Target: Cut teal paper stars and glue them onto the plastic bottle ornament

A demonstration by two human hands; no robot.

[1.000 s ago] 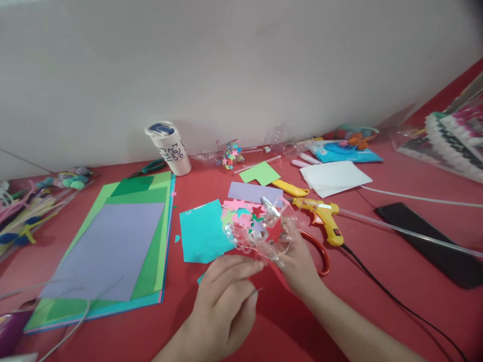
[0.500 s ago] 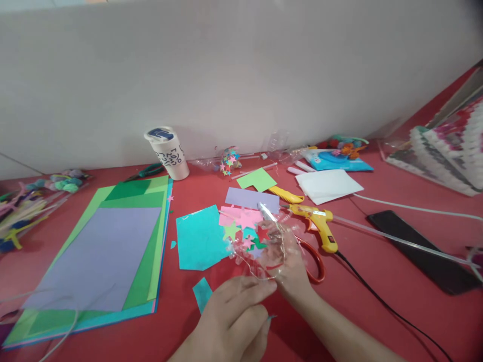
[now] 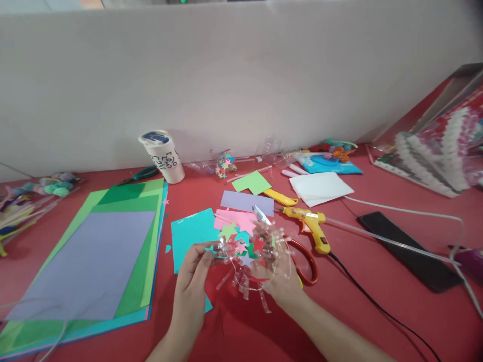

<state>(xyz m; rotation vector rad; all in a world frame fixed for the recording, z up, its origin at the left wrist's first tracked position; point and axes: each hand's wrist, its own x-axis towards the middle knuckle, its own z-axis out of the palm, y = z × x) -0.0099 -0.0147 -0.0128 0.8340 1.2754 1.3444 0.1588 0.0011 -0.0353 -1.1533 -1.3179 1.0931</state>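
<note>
My right hand [image 3: 281,281] is closed on a clear plastic piece [image 3: 245,290] with fringed strips and a thin wire running round it. Several paper stars show on it, among them a light green star [image 3: 228,231] and a red star [image 3: 258,245]. At its left edge, my left hand [image 3: 193,274] pinches a small teal star [image 3: 210,251] between thumb and fingers. Scissors with red handles [image 3: 311,266] lie just right of my right hand, partly covered by it. Beneath the plastic are a teal paper sheet [image 3: 192,229] and a pink paper piece [image 3: 241,221].
A yellow glue gun [image 3: 313,226] with a black cord lies to the right, near a black phone [image 3: 407,251]. Stacked coloured sheets [image 3: 86,261] cover the left side. A white tumbler [image 3: 166,158] and a yellow cutter [image 3: 281,197] are farther back.
My left hand has moved from below the plastic piece up to its left edge, where the teal star now shows in its fingers. My right hand still holds the plastic. The view shifted slightly.
</note>
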